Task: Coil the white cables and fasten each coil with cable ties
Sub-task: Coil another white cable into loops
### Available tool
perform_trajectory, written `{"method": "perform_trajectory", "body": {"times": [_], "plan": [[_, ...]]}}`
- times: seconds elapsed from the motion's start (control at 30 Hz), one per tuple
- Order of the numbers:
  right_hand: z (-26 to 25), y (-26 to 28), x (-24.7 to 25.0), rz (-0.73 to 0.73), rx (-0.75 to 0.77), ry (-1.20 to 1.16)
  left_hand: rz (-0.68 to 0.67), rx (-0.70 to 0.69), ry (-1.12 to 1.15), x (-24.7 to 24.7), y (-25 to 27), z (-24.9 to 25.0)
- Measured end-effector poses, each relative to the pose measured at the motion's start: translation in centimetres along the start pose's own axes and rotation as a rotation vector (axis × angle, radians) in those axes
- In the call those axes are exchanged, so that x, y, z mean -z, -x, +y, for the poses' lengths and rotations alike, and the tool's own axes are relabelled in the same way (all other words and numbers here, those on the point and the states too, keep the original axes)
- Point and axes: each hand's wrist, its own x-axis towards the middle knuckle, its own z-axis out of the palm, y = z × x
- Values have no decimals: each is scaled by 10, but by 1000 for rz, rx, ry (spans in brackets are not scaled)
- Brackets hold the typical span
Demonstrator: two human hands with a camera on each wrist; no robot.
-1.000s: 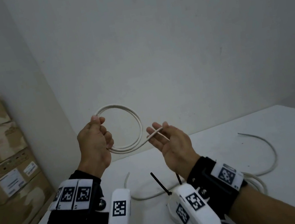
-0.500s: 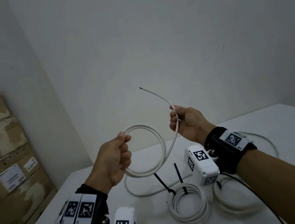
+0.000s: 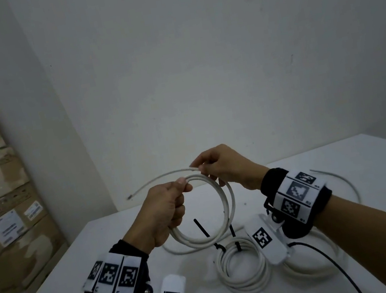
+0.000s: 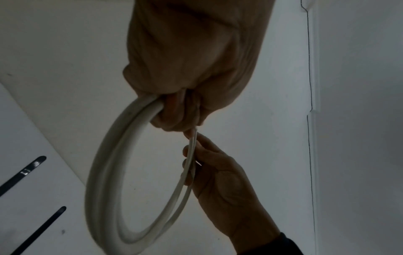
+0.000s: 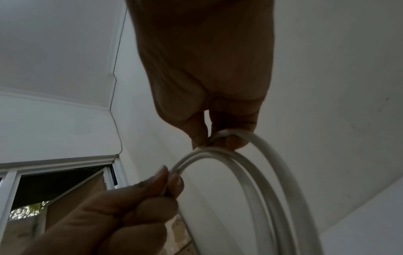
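Head camera looking forward and down over both forearms at the table (image 3: 342, 159), 2 wrist cameras close under each palm facing upward toward walls, all 3 sharing the held cable coil (image 3: 225, 207).

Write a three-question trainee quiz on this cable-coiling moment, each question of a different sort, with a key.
1. True or false: the coil in the left hand is already fastened with a cable tie.
2. Multiple choice: what is the right hand doing? A) resting flat on the table B) pinching the cable's loose end near the top of the coil C) picking up a cable tie
3. Fill in: the finished coil lying on the table carries ___ black cable ties.

Key: 1 false; 2 B; 3 two
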Motion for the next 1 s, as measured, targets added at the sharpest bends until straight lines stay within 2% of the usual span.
{"method": "perform_trajectory", "body": {"times": [0.17, 0.27, 0.47, 0.57, 0.83, 1.0], "plan": [[5, 3, -3, -89, 20, 48, -10, 23, -4, 3, 1, -2], [7, 7, -9, -68, -25, -69, 9, 22, -5, 2, 1, -1], [7, 16, -20, -2, -17, -381, -1, 13, 0, 1, -2, 2], [3, 17, -23, -25, -32, -498, -13, 9, -23, -1, -1, 5], [-1, 18, -20, -19, -53, -379, -39, 42, -73, -5, 1, 4], [4, 20, -21, 18, -38, -253, -39, 163, 161, -2, -5, 3]]}}
